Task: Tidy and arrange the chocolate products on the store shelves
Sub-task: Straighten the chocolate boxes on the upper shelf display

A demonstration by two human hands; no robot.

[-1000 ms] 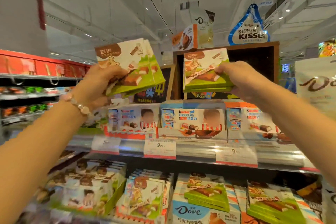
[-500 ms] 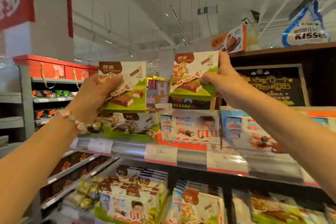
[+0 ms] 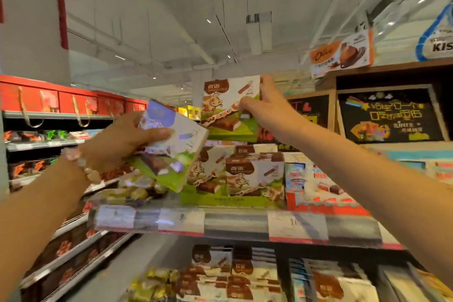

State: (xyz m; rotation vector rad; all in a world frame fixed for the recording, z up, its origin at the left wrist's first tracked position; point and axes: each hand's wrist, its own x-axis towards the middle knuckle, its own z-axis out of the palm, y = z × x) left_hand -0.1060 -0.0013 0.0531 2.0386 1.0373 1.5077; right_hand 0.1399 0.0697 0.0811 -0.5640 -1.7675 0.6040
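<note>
Green-white boxes (image 3: 169, 144) in hands (image 3: 127, 140), blurred, print illegible

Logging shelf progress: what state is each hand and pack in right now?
left hand: grips tilted pack
tilted pack: held, leaning, off the shelf
right hand: pinches upright pack
upright pack: held above the shelf row
display tray: on shelf, stocked with matching packs

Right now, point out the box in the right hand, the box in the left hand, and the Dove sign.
Right-hand box (image 3: 228, 108), head view, cow picture.
Left-hand box (image 3: 176, 154), head view, front face.
Dove sign (image 3: 342, 52), head view, centre.
</note>
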